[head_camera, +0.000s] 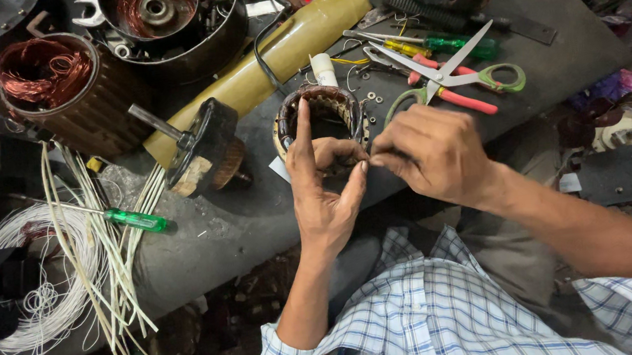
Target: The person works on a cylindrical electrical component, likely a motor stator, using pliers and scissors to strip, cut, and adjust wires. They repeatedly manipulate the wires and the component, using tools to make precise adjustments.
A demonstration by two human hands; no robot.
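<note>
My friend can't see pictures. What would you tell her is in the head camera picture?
Two hands, left hand and right hand, meet at a small round motor stator on a dark cluttered workbench. Scissors with green and red handles, a green screwdriver, copper coils and white wire lie around.

Copper-red windings (45,70) glow in the brown ribbed housing (94,115). Green-handled screwdriver (136,220) on the grey table (257,215), scissors (450,77) showing green and pink-red handles, white wire coil (47,300), and a blue-and-white checked shirt (441,321).
</note>
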